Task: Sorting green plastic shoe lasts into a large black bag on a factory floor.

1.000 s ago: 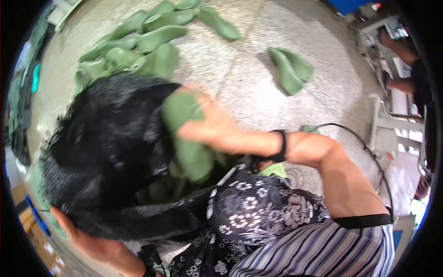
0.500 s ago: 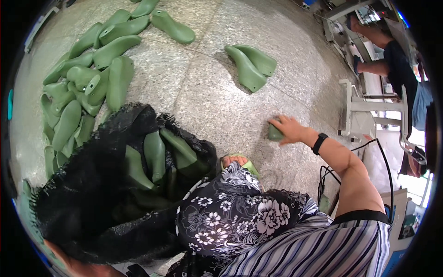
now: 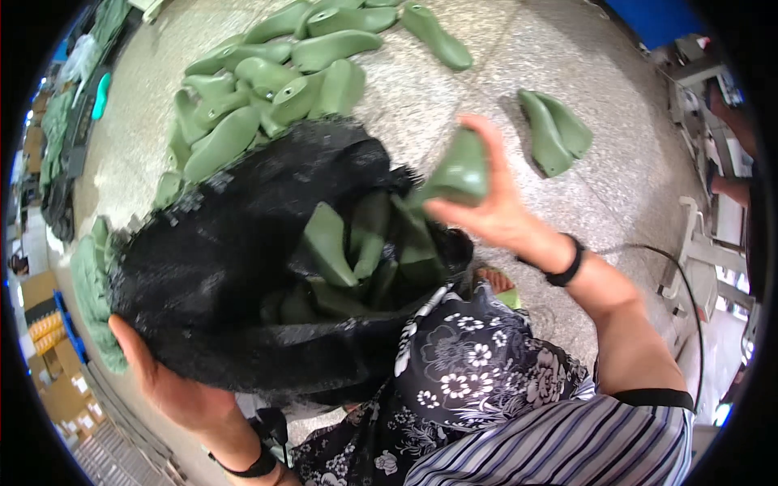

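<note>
A green shoe last point(image 3: 463, 172) is gripped in my right hand point(image 3: 506, 212), raised beside the rim of a black woven sack point(image 3: 243, 243). My left hand point(image 3: 174, 389) holds the sack's near left edge, thumb outside, the other fingers partly hidden beneath it. Inside the wide mouth lie several green lasts point(image 3: 328, 243), the deeper ones in shadow. Just beyond the sack a heap of green shoe lasts point(image 3: 223, 144) covers the floor. Two more lasts point(image 3: 555, 131) lie side by side to the right of it.
A single last point(image 3: 438, 36) lies at the far side of the heap. To the right stand white machine frames point(image 3: 689, 251) with a black cable point(image 3: 677, 259), and another person's legs point(image 3: 733, 154) show there. Cardboard boxes point(image 3: 61, 381) are stacked at far left.
My right hand has lifted the last off the floor and carried it left toward the sack. The view has swung left, bringing more of my left hand into sight.
</note>
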The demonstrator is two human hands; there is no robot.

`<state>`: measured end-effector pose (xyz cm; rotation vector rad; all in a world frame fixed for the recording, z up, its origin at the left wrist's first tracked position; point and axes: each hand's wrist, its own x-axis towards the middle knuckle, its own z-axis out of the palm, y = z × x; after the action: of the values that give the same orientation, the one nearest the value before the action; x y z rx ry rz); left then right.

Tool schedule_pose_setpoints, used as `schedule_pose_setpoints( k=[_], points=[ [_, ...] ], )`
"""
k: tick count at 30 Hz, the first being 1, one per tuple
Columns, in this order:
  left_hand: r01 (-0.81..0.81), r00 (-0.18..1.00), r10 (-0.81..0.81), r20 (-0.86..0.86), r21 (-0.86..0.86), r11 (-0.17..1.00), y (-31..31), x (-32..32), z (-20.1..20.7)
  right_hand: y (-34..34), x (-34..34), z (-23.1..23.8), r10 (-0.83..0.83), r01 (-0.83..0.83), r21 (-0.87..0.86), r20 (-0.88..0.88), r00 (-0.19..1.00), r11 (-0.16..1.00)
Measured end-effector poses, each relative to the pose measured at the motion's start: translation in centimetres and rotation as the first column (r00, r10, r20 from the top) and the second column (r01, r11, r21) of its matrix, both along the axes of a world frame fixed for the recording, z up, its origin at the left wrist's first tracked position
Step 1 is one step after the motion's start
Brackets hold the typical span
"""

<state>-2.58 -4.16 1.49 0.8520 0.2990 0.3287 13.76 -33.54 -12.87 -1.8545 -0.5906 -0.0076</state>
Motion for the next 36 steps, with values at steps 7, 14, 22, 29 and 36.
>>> schedule_pose_setpoints(
  k=[7,14,22,29,36],
  points=[
    [0.052,0.996,-0.048,-0.07,0.063,0.997,1.9,-1.3,0.2,9.5,-4.9,0.9,0.866,-0.963,0.203,-0.497,0.055,0.177],
    [-0.054,0.987,0.066,-0.146,0.089,0.995,3.0,-1.6,-0.6,-5.6,7.2,-7.0,-0.153,0.328,-0.443,0.385,0.91,0.834],
    [0.007,0.999,-0.008,-0.045,-0.015,1.0,1.8,0.2,-1.2,-15.6,12.3,-13.1,-0.476,0.498,-0.776,0.295,0.828,0.386],
    [-0.063,0.998,0.062,-0.033,-0.039,0.997,1.4,0.3,-1.0,-3.9,8.6,-4.8,-0.1,0.338,0.191,-0.724,0.682,0.921],
    [0.025,1.0,-0.025,-0.012,-0.024,0.999,2.2,0.1,-0.7,7.1,-1.4,0.6,0.789,-0.784,0.122,-0.198,0.582,0.609]
  ],
)
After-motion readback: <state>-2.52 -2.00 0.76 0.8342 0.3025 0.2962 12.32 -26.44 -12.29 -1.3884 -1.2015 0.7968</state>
